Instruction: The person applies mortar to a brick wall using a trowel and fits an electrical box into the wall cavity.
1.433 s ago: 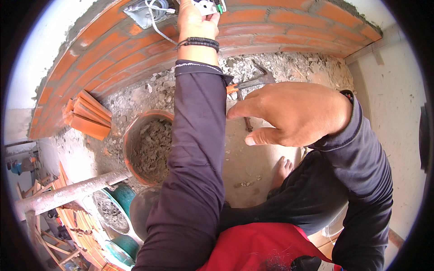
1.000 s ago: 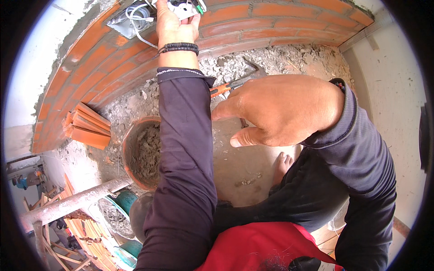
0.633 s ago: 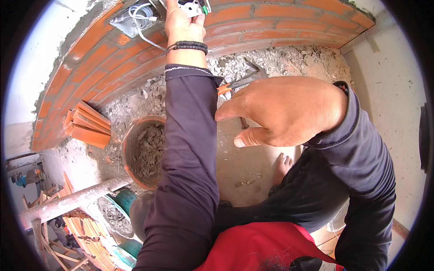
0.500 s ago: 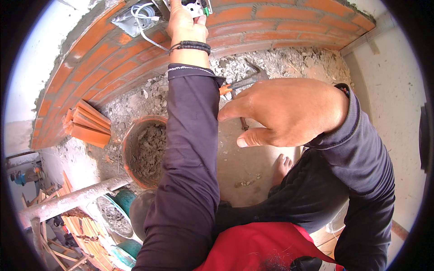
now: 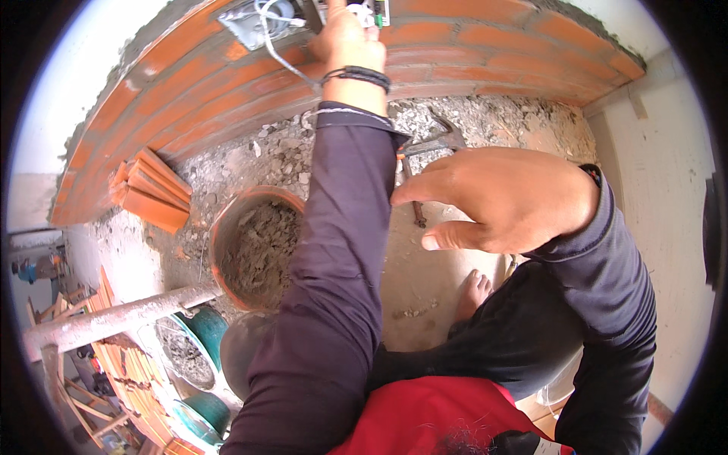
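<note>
My left arm reaches across to the low brick wall at the top. My left hand is closed on a white electrical fitting with a green part, partly cut off by the upper edge. Just left of it, a grey wall box is set in the bricks, and a white cable coils out of it. My right hand hovers empty over the floor, thumb and fingers apart. Beyond its fingers lies a hammer-like tool on the rubble, partly hidden by that hand and my left sleeve.
A round tub of mortar stands left of my left forearm. Loose orange bricks lean near the wall. A pole crosses at lower left, by green buckets and stacked bricks. A pale wall bounds the right.
The view has shifted a little, so the wall box, tub and both hands sit further right in it. My left hand stays on the fitting; my right hand keeps its open shape.
</note>
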Tool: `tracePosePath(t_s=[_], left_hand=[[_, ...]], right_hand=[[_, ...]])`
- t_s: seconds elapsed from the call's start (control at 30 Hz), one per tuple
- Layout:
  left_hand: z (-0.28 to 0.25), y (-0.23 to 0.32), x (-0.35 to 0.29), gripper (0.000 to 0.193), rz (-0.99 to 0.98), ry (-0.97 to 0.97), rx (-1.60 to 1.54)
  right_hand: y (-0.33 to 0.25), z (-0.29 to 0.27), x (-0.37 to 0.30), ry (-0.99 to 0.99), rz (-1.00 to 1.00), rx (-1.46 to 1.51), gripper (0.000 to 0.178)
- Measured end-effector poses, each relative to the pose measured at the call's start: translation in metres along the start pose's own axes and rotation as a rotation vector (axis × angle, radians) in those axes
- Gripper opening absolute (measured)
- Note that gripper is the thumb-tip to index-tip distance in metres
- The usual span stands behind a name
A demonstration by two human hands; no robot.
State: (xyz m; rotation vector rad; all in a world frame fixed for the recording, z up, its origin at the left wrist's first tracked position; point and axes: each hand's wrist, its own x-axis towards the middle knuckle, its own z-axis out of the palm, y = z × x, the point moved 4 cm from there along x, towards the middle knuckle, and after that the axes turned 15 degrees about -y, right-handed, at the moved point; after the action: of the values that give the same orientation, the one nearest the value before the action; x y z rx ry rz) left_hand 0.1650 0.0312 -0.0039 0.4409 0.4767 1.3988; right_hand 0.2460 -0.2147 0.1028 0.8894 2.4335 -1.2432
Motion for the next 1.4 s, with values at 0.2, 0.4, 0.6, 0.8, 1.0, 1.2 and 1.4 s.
tracePosePath(t_s=[0.2, 0.4, 0.6, 0.8, 1.0, 1.2, 1.4], left_hand=[[0.017, -0.003, -0.019, 0.053, 0.117, 0.272, -0.038], [0.027, 0.012, -0.042, 0.066, 0.002, 0.416, 0.128], [0.024, 0.007, -0.039, 0.064, 0.206, 0.396, 0.159], [0.027, 0.01, -0.045, 0.071, 0.094, 0.378, 0.157], [0.031, 0.014, -0.051, 0.085, 0.112, 0.528, 0.47], [0.033, 0.013, -0.053, 0.081, 0.084, 0.501, 0.501], [0.037, 0.015, -0.049, 0.069, 0.36, 0.53, 0.593]], right_hand=[[0.003, 0.001, -0.001, -0.004, -0.013, 0.076, 0.048], [0.002, 0.0, -0.002, -0.018, 0.014, 0.071, 0.048], [0.003, 0.001, 0.005, -0.02, -0.009, 0.064, 0.05], [0.002, 0.0, 0.004, -0.021, 0.019, 0.079, 0.05], [-0.001, 0.001, 0.001, -0.005, 0.03, 0.068, 0.049], [-0.002, 0.001, -0.003, 0.016, 0.055, 0.065, 0.048], [-0.006, 0.0, -0.003, -0.005, 0.115, 0.094, 0.047]])
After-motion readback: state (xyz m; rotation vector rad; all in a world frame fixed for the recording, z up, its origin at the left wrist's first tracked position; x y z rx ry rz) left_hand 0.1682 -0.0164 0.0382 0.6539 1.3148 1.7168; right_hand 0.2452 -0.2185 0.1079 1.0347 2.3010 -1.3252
